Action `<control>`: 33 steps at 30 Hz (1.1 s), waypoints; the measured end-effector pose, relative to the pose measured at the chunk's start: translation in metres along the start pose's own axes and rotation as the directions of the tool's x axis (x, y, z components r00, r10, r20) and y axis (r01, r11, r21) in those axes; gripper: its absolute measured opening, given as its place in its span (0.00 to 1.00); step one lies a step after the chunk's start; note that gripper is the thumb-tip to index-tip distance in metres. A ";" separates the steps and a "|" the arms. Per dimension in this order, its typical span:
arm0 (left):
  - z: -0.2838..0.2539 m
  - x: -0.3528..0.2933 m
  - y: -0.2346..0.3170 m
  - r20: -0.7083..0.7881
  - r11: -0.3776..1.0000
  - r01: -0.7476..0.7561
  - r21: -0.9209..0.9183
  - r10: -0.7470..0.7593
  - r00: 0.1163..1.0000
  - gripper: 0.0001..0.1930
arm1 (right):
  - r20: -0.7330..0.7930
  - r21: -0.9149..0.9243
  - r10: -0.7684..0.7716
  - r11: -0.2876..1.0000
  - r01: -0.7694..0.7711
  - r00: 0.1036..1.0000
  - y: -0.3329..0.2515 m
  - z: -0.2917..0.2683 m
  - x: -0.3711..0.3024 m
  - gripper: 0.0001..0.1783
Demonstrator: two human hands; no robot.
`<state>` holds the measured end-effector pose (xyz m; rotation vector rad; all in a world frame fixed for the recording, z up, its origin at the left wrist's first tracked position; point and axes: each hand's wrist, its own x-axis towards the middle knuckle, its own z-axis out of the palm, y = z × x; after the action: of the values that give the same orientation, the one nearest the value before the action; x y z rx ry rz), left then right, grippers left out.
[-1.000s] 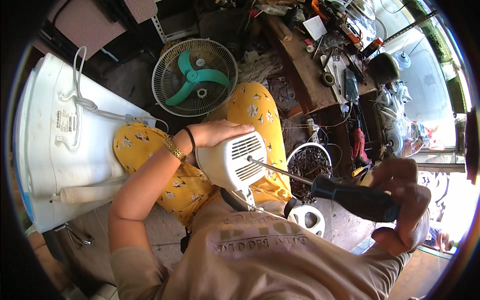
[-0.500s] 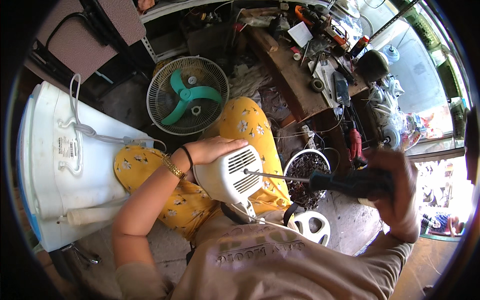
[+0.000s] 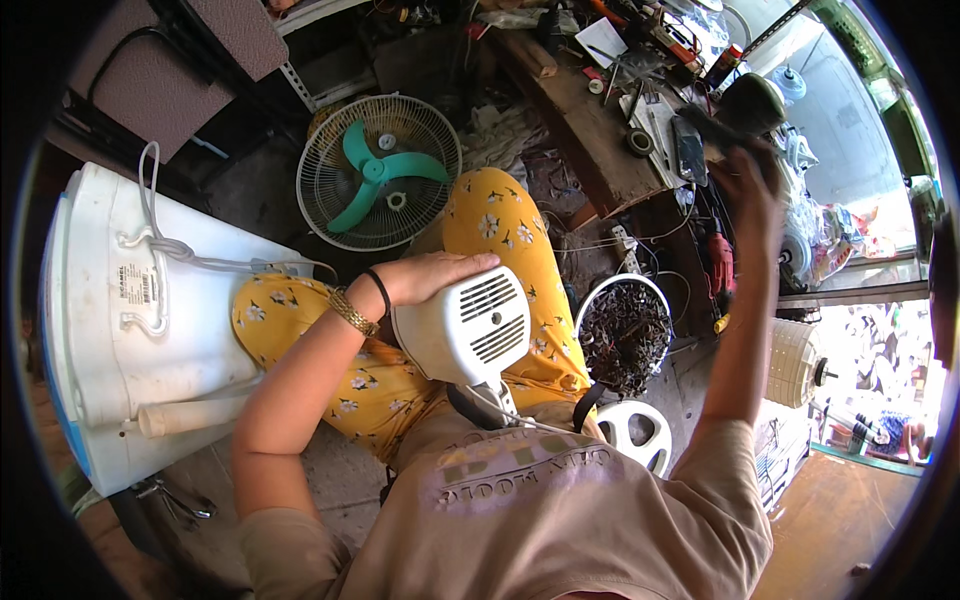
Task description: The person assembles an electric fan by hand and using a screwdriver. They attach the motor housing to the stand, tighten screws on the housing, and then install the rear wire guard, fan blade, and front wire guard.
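The white fan motor housing [image 3: 465,318], with slotted vents and a screw hole in its end, rests on my lap. My left hand [image 3: 428,278] lies over its top and grips it, thumb side toward the vents. Far to the right, my right hand [image 3: 750,190] reaches over the workbench edge. A dark-handled screwdriver [image 3: 722,130], smeared by motion, appears to be in its fingers; its shaft cannot be made out. A round fan grille [image 3: 312,205] with green blades [image 3: 373,170] lies on the floor ahead of my knees.
A cluttered wooden workbench [image 3: 600,150] with tools and a tape roll [image 3: 638,143] stands front right. A bucket of dark scraps [image 3: 578,330] sits by my right knee, near a white fan base [image 3: 655,450]. At left is a large white appliance body [image 3: 200,240] with a cord.
My right hand has pulled the screwdriver off the housing's end and swung it forward and up to the workbench. My left hand stays on the housing.
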<state>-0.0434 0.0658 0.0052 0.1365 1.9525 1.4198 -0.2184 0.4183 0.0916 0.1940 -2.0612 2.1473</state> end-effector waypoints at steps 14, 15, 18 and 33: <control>-0.006 0.006 -0.004 -0.007 0.990 0.139 -0.007 -0.140 0.990 0.33 | 0.262 -0.890 -0.389 0.256 0.377 0.883 0.210 0.073 0.035 0.11; -0.009 0.009 -0.003 0.002 0.992 0.128 0.010 -0.128 0.992 0.33 | 0.277 -0.915 -0.365 0.181 0.360 0.889 0.210 0.070 0.038 0.11; -0.012 0.014 0.000 0.079 0.982 0.185 -0.026 -0.182 0.980 0.35 | 0.254 -0.917 -0.411 0.185 0.352 0.876 0.205 0.076 0.027 0.12; -0.027 0.013 -0.015 0.099 0.997 -0.029 -0.065 0.036 0.994 0.26 | 0.579 -0.285 -0.076 0.914 0.289 0.812 0.054 0.153 -0.184 0.33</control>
<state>-0.0640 0.0449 -0.0096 0.2074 1.8296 1.4658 -0.0517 0.2589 0.0081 1.0410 -2.5591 1.6731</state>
